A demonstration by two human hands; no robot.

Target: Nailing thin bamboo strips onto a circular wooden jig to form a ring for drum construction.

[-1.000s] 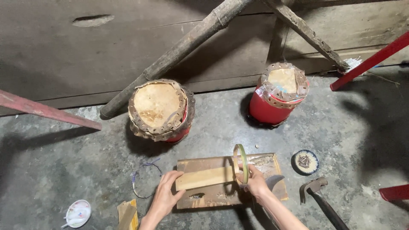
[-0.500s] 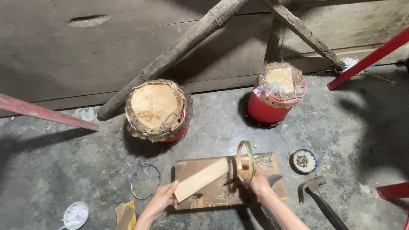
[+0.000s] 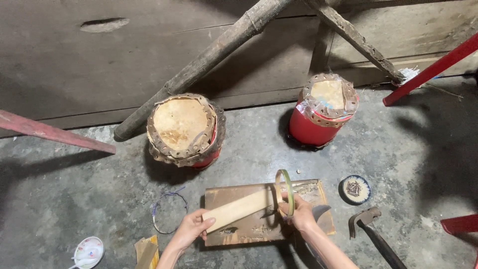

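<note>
Both hands busy; flat stick (image 3: 239, 209) tilted up since a second ago, tip now at hoop (image 3: 285, 192).
Left hand (image 3: 191, 230) fingers pinched stick's low end; right hand (image 3: 301, 215) fingers gripped hoop upright on board (image 3: 318, 199).

A wooden board (image 3: 308, 199) lies on the floor before two drums (image 3: 184, 130), with a wire ring (image 3: 169, 211) to its left, a small round dish (image 3: 355, 189) and a hammer (image 3: 371, 231) to its right, and a bowl (image 3: 88, 250) far left.

What may be a small yellowish-brown packet (image 3: 147, 250) lies at the floor's bottom-left edge.
</note>
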